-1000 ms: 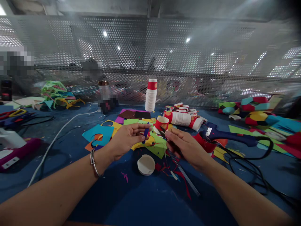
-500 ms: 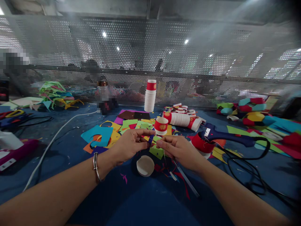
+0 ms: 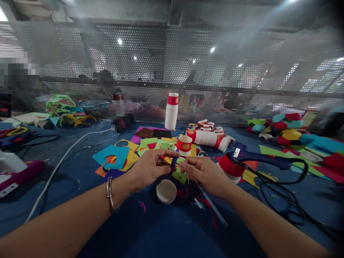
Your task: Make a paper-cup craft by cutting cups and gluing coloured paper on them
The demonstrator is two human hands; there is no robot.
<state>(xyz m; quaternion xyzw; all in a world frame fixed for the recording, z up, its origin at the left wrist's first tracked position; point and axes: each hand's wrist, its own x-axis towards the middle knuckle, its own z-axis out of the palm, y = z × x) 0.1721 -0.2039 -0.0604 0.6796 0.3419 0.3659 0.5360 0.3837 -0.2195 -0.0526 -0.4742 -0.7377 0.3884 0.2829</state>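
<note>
The left hand [image 3: 149, 166] and the right hand [image 3: 204, 172] meet above the middle of the blue worktop [image 3: 166, 229], fingertips almost touching. Between them they pinch a small dark-blue paper strip [image 3: 174, 161]: the left thumb and forefinger grip it from one side, the right thumb and forefinger from the other. The right hand also keeps a thin grey stick [image 3: 212, 206] tucked under its palm, its free end slanting down toward the near edge. A second ago the hands were apart, the strip in the left hand alone; they have since closed on each other and now work the strip jointly, which reads as fine shaping or fitting of the piece.

Just below the hands lies a shallow white paper-cup base [image 3: 166, 191] among red paper trimmings [image 3: 208, 208]. Just beyond them stands a cut-down red paper cup [image 3: 184, 144] on a litter of coloured paper sheets [image 3: 115, 156]. Farther back are a lying sleeve of cups [image 3: 206, 136] and an upright stack of cups [image 3: 172, 111]. To the right a blue glue gun [image 3: 258, 156] rests over another red cup [image 3: 229, 166], its black cord [image 3: 290, 193] looping across the worktop.
</note>
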